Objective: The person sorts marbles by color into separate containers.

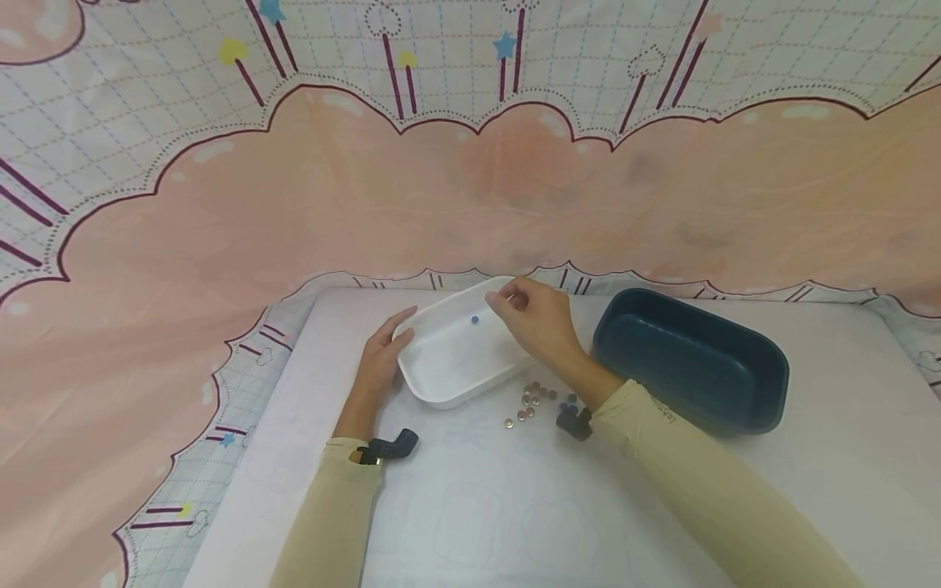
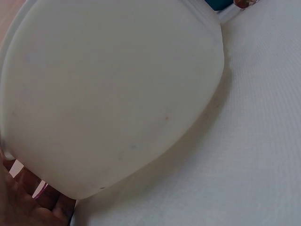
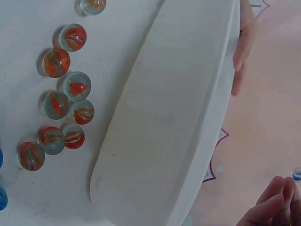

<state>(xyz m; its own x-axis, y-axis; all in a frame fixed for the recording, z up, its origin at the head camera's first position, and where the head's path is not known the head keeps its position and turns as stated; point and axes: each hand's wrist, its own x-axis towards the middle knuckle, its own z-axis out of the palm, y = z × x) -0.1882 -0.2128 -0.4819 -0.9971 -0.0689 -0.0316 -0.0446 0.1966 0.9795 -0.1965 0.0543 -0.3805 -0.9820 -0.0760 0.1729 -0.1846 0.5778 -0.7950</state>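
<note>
My left hand (image 1: 380, 353) grips the left end of a white tray (image 1: 448, 367), thumb over the rim and fingers along its outside. The left wrist view shows the pale outer side of the tray, tilted, with fingers low at the left. A blue marble (image 1: 474, 320) shows inside the tray. Over the tray's far right part, my right hand (image 1: 540, 318) has thumb and fingers drawn together. In the right wrist view, a clear marble with blue (image 3: 296, 174) shows at its fingertips, partly cut off by the frame.
Several clear marbles with orange swirls (image 1: 535, 400) lie on the white table just in front of the tray. Blue marbles (image 1: 572, 398) are beside them, near the right wrist. A dark blue tub (image 1: 764, 384) stands to the right. A patterned cloth (image 1: 441, 196) hangs behind.
</note>
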